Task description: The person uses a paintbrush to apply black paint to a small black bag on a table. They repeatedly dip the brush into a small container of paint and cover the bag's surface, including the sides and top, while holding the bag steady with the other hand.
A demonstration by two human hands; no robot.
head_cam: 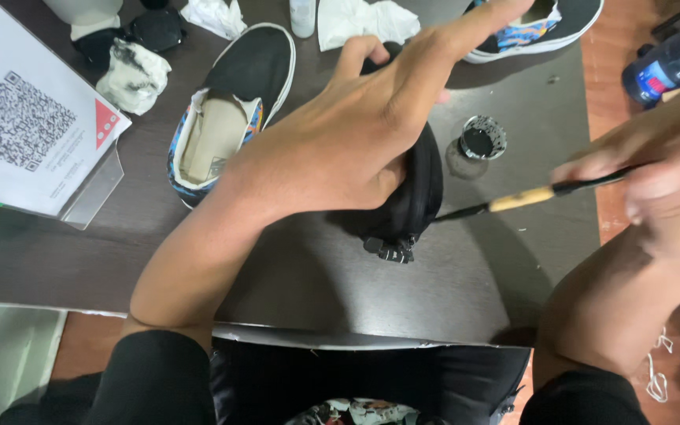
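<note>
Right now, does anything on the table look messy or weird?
A little. Crumpled white cloths, one smudged black, lie among the shoes. The small round tin of black polish sits open. The left hand steadies a black shoe while the right hand holds a thin wooden-handled brush.

The left hand (pixel 348 134) covers most of the black shoe (pixel 415 197) at the frame's middle, so only its heel end and a tag show. The right hand (pixel 655 169), at the right edge, is blurred; its fingers smear together around the brush (pixel 545 193), and the bristle end is lost against the shoe. In the upper right, a second shoe (pixel 545 27) and a dark bottle (pixel 670 63) are cut off by the frame's edge. At the upper left, a printed sheet (pixel 25 118) runs out of frame. The clear bottle (pixel 302 16) at top centre shows only its base.
</note>
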